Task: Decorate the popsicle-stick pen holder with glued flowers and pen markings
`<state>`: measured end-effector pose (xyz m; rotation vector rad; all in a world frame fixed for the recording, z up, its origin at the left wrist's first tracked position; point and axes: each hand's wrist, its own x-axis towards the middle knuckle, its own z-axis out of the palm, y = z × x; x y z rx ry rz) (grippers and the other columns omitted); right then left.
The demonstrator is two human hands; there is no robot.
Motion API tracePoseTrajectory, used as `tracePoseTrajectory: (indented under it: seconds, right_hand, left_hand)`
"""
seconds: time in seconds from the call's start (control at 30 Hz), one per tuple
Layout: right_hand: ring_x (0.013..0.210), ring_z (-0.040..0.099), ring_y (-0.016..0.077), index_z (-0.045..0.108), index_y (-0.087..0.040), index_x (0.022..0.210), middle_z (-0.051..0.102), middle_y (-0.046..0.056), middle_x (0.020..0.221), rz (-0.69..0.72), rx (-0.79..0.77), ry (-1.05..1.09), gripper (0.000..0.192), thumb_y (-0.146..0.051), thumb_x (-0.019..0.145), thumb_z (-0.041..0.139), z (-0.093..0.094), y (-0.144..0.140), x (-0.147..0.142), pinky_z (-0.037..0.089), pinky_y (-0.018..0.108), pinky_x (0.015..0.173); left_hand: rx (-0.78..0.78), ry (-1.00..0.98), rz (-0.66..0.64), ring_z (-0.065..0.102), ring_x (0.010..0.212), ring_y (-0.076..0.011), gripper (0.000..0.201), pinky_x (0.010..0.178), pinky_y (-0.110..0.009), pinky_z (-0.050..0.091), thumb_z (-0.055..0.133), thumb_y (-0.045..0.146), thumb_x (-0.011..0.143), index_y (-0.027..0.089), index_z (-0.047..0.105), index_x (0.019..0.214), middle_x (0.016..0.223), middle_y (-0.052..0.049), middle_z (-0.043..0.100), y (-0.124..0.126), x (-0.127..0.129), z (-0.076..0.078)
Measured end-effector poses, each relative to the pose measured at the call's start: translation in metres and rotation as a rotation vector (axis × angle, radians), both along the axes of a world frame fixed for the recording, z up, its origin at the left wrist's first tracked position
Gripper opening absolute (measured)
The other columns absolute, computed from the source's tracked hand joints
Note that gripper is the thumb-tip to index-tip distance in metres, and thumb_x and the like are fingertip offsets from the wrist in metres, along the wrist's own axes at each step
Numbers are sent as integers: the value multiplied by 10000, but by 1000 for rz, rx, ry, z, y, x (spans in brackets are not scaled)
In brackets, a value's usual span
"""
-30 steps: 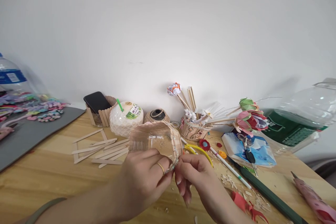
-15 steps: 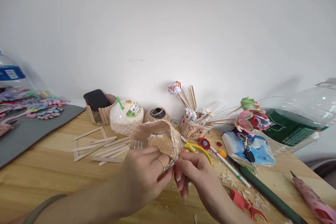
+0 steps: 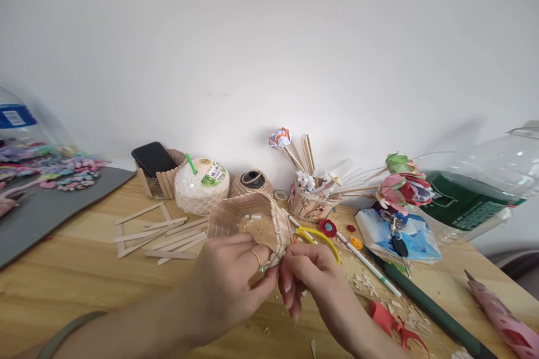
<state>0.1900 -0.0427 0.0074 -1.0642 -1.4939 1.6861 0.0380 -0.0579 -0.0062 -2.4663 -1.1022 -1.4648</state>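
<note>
Hands meet at lower centre of the frame over a wooden bench (image 3: pixel 76 275), working on a clear plastic container (image 3: pixel 248 224) edged with pale craft sticks. The left hand (image 3: pixel 229 280), a ring on one finger, closes around the container's near corner, thumb and fingers clamped on its rim. The right hand (image 3: pixel 309 275) pinches the same corner from the right, fingertips pressed together on a small strip of trim; the two hands touch there. The container is held tilted just above the bench, its open side turned toward the camera.

Loose craft sticks (image 3: pixel 162 233) lie scattered to the left of it. Behind, along the white wall, stand a dark phone (image 3: pixel 154 158) propped in a stick-built holder, a white coconut drink (image 3: pixel 202 185) with a green straw, and a ball of twine (image 3: pixel 252 182). At right sit a cup of paper flowers (image 3: pixel 311 202), yellow-handled scissors (image 3: pixel 320 237), a green-and-clear bottle (image 3: pixel 475 190) lying on its side, and wood shavings (image 3: pixel 370 286) near the right wrist.
</note>
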Motion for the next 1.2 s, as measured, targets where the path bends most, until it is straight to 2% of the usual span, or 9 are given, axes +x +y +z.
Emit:
tracePoseTrajectory:
  seconds: [0.13, 0.27, 0.47, 0.57, 0.7, 0.8, 0.93, 1.1, 1.2]
  right_hand:
    - [344, 470, 76, 496, -162, 496, 521, -15, 419, 70, -30, 149, 241, -289, 696, 449, 1, 1, 5, 375, 161, 338]
    - [281, 307, 44, 398, -189, 478, 433, -51, 362, 77, -28, 245, 306, -329, 732, 496, 11, 1, 14, 210, 156, 289]
    - [378, 162, 45, 314, -196, 447, 262, -84, 382, -107, 256, 153, 440, -348, 757, 586, 21, 7, 28, 122, 222, 386]
    - [423, 156, 62, 265, -196, 456, 217, -73, 446, -136, 331, 75, 461, -336, 773, 567, 22, 10, 31, 123, 245, 414]
    - [507, 249, 96, 257, -191, 495, 270, -45, 527, -50, 474, 41, 352, -209, 684, 552, 23, 11, 34, 194, 261, 478]
    - [538, 248, 110, 261, -187, 505, 262, -38, 560, -15, 508, 24, 386, -272, 769, 530, 23, 12, 34, 212, 269, 513]
    - [543, 255, 110, 295, -189, 532, 276, -46, 579, -74, 524, -6, 416, -329, 853, 517, 22, 10, 33, 229, 259, 526]
    - [739, 394, 138, 424, -234, 783, 401, -26, 804, 41, 684, -105, 200, -247, 764, 622, 23, 6, 35, 333, 241, 654]
    - [945, 420, 174, 413, -268, 950, 401, 4, 1009, 96, 706, -135, 362, -208, 702, 670, 25, 7, 36, 377, 251, 772]
  left_hand:
    - [-260, -38, 21, 465, 440, -99, 216, 431, -196, 352, 551, 154, 739, 138, 573, 524, 463, 19, 517, 5, -4, 10]
    - [-615, -134, -56, 468, 514, -111, 139, 453, -193, 375, 577, 226, 715, 132, 610, 617, 546, 15, 551, 8, -10, 19]
    - [-958, -359, -320, 508, 593, -112, 141, 536, -202, 431, 617, 239, 697, 141, 637, 797, 676, 16, 599, 8, -16, 21]
    - [-1077, -429, -422, 487, 561, -90, 126, 522, -184, 405, 641, 214, 677, 152, 613, 783, 652, 42, 575, 7, -17, 21]
    - [-1136, -455, -446, 513, 586, -99, 170, 551, -197, 424, 689, 209, 643, 148, 597, 773, 667, 38, 588, 8, -17, 21]
    - [-1134, -455, -473, 555, 634, -115, 169, 598, -215, 457, 686, 192, 649, 150, 607, 792, 715, 20, 631, 9, -18, 21]
    - [-1120, -438, -446, 565, 637, -122, 167, 597, -221, 461, 690, 188, 650, 151, 616, 795, 718, 18, 642, 10, -19, 20]
    - [-1129, -507, -520, 549, 610, -110, 179, 583, -210, 454, 691, 185, 655, 148, 612, 811, 698, 21, 623, 9, -21, 20]
    - [-1102, -515, -569, 547, 638, -118, 178, 605, -221, 460, 686, 182, 663, 141, 601, 813, 729, 4, 612, 10, -23, 21]
